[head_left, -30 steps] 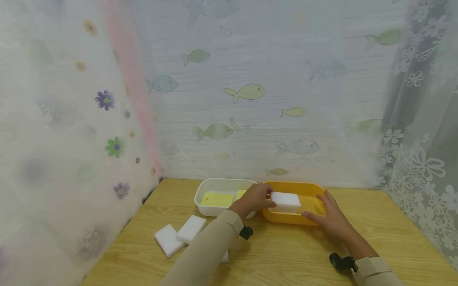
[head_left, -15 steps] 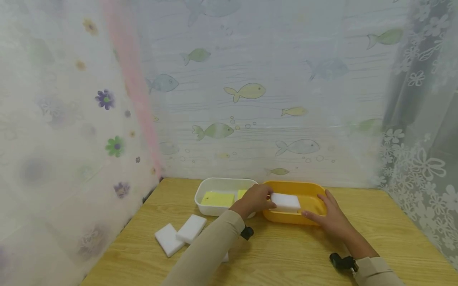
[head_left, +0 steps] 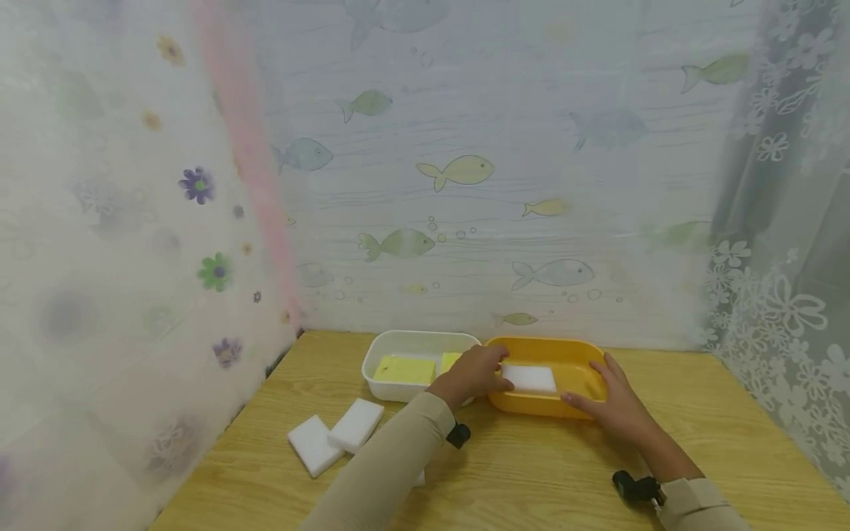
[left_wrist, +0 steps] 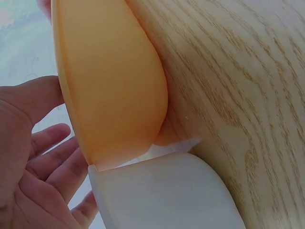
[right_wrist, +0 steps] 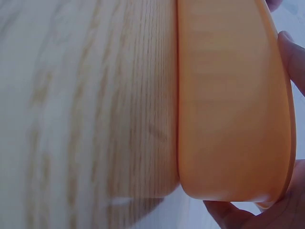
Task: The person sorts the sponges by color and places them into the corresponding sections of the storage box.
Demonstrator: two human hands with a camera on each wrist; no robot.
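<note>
A white sponge block lies in the left part of the orange plastic container. Over that container's left end is my left hand, thumb and fingers parted beside the sponge. The left wrist view has its thumb against the rim of the orange container and the other fingers loosely bent. My right hand holds the container's right end, thumb at the front rim and fingers at the end. Outer wall of the orange container hides the sponge in the right wrist view.
Left of the orange container, touching or nearly touching it, stands a white container with yellow sponges inside. Several white sponges lie at the table's left, one partly behind my left sleeve. A patterned curtain hangs behind.
The white sponge has sunk from a raised position to lying low in the orange container. My left hand's fingers have spread and let it go. The right hand stays in place.
</note>
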